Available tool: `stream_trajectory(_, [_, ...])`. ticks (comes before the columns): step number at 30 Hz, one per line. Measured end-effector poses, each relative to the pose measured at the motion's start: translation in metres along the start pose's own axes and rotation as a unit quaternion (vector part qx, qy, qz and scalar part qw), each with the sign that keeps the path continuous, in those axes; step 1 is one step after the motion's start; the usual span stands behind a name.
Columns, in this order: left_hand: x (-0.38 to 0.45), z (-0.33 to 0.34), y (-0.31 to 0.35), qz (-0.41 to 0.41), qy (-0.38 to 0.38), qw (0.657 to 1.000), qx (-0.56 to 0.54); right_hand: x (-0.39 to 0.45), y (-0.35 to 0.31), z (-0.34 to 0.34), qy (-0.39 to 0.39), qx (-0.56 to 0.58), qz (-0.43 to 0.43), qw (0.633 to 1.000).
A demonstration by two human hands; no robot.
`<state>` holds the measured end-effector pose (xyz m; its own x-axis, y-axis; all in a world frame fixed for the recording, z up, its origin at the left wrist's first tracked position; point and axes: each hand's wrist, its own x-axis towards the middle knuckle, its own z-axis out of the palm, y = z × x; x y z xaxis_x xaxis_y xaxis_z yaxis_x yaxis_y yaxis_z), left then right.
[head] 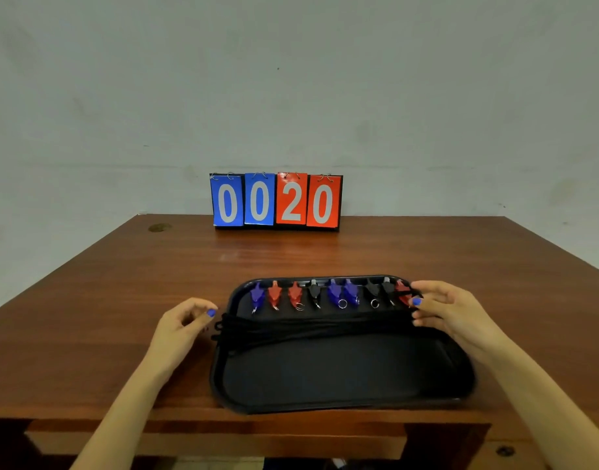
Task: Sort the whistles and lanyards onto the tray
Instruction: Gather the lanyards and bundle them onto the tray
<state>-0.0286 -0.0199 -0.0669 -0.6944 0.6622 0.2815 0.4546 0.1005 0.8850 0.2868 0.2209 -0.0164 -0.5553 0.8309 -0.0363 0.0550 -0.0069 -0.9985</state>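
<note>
A black tray [342, 407] lies on the wooden table near its front edge. Along the tray's far side stands a row of several whistles [339, 293] in blue, red and black, each with a small ring. Just in front of them a bundle of black lanyards [308, 329] stretches across the tray. My left hand [182, 325] hovers at the tray's left edge by the lanyards' end, fingers loosely curled, holding nothing. My right hand [451, 312] is at the tray's right edge, fingertips by the last red whistle [402, 290] and the lanyards' end; a grip is not clear.
A flip scoreboard [276, 200] reading 00 in blue and 20 in red stands at the back of the table [121, 300] against the wall. The near half of the tray holds nothing. The table's front edge runs just below the tray.
</note>
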Motion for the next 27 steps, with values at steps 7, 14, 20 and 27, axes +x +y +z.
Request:
stream_trajectory(7, [0.004,-0.004,-0.011,0.029,-0.075,0.995,0.062,0.000,0.006,0.001,0.004,-0.024,0.003,1.000])
stream_trajectory(14, [0.009,0.003,-0.011,0.039,-0.111,0.973,0.199,-0.003,0.007,0.012,-0.015,0.051,-0.019,0.998])
stream_trajectory(20, [0.010,-0.003,-0.017,0.043,-0.103,0.983,0.143,-0.010,0.013,0.015,0.032,0.077,-0.047,0.995])
stream_trajectory(27, [0.008,-0.003,-0.015,0.032,-0.103,0.987,0.119,-0.018,0.019,-0.002,0.107,0.125,-0.041,0.986])
